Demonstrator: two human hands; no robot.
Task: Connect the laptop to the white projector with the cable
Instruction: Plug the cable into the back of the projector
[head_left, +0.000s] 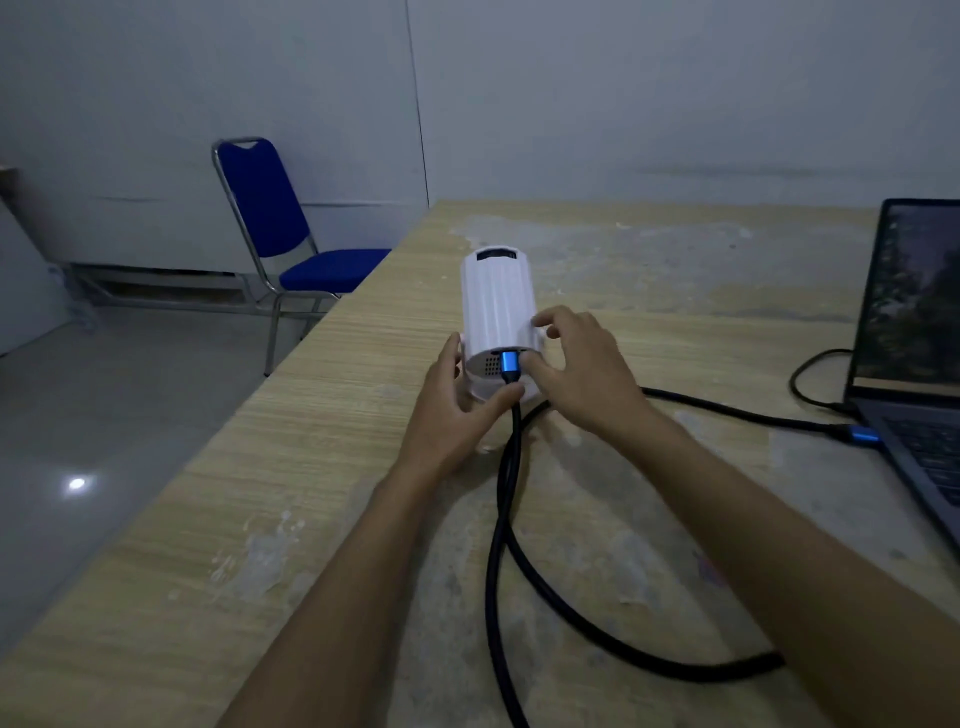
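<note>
Both ends of the black cable (501, 519) look seated: one blue plug (508, 365) sits in the rear face of the white projector (497, 306), the other blue plug (860, 434) meets the near-left edge of the laptop (917, 332). The projector lies near the middle of the bench (322, 467), its rear turned toward the person at 6 o'clock and its front toward 12. From the rear plug the cable drops toward 6, loops across the bench, and runs out toward the laptop at 3 o'clock.

The left hand (457, 410) cups the projector's base from 8 o'clock, thumb resting by the cable just under the plug. The right hand (582, 364) lies against the body from 3 o'clock, fingers loosely curled on its side, thumb near the plug; neither hand pinches the plug itself. A thinner dark lead (810, 374) also reaches the laptop. A blue chair (283, 234) stands off the bench at 10 o'clock.

Judged from this, the joining is nearly done. What remains is a firm check that the projector plug is fully home, bracing the body while pressing.
</note>
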